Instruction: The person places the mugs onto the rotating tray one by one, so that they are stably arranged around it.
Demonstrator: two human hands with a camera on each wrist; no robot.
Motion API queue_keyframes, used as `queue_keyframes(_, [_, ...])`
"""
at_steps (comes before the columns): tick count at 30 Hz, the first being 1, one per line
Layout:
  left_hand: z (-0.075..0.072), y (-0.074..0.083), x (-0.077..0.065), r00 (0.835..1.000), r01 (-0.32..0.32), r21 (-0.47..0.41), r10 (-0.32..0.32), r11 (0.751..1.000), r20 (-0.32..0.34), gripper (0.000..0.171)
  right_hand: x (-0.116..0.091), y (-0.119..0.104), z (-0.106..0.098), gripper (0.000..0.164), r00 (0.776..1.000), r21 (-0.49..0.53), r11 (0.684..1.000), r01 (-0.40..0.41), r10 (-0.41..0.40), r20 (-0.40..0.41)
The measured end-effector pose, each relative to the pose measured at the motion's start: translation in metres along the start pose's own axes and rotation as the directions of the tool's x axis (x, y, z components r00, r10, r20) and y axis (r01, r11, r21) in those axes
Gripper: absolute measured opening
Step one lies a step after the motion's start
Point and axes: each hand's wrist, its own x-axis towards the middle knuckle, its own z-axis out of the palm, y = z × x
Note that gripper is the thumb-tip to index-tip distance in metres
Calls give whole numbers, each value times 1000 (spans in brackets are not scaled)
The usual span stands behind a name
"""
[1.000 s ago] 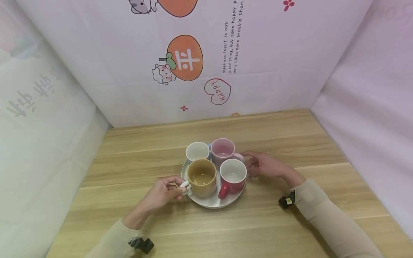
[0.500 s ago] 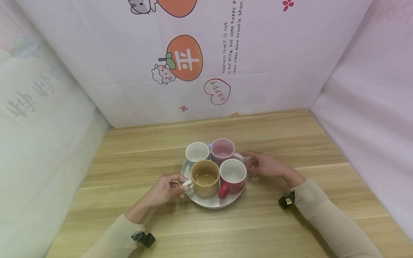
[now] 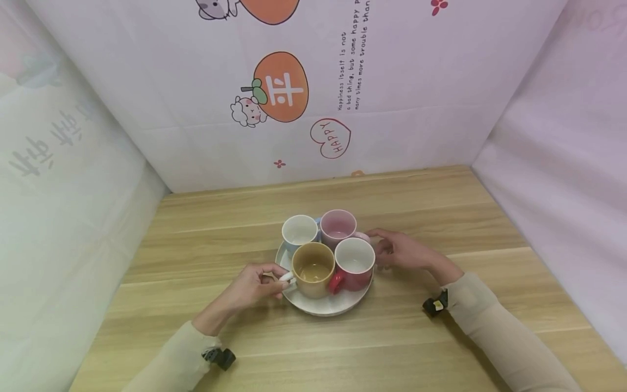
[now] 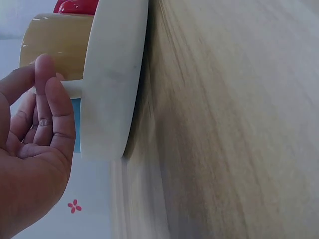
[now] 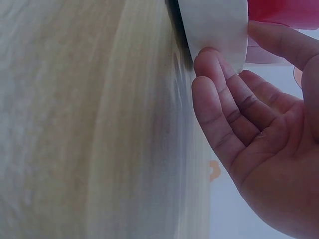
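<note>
Four mugs stand upright on a round white tray (image 3: 325,307). My left hand (image 3: 252,288) pinches the white handle of the tan mug (image 3: 313,272) between thumb and fingers, at the tray's front left. My right hand (image 3: 404,251) holds the tray's right edge, thumb at the rim and fingers against its side (image 5: 219,35), close to the red mug (image 3: 356,272). The red mug has a white inside, and its red handle meets the tan mug. Behind stand a pink mug (image 3: 338,226) with its handle toward my right hand, and a light blue mug (image 3: 300,231) with a white inside.
The tray rests on a wood-grain table (image 3: 323,354). A white printed cloth (image 3: 196,98) rises at the table's back edge, with further white cloth on the left and right sides. Bare wood surrounds the tray.
The tan mug has slid right on the tray with my left hand. The red mug has shifted slightly back, its handle turned left. My right hand has stayed at the tray's edge.
</note>
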Motion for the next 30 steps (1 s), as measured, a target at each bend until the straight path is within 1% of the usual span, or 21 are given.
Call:
queue_keyframes(5, [-3,0,-1,1000,0,11,0,1000,2,25,0,1,0,63,1000,-11,1000,-10,10,-6])
queue_keyframes(8, [-5,-1,0,1000,10,2,-10,1000,-4,27,0,-1,0,64,1000,-1,1000,-14,14,-6])
queue_keyframes(12, [-10,-2,2,999,18,-6,-19,1000,-28,28,0,-3,-1,65,1000,11,1000,-15,15,-2])
queue_keyframes(17, [-13,-1,3,999,8,-17,-9,1000,-51,30,0,-4,-1,65,1000,11,1000,-14,14,2])
queue_keyframes(23, [-14,0,3,999,-2,-16,1,1000,-52,31,0,-6,-1,65,1000,10,1000,-19,18,3])
queue_keyframes(30, [-15,-2,1,999,-15,-19,14,1000,-43,33,0,-7,0,64,1000,-19,1000,-10,10,-2])
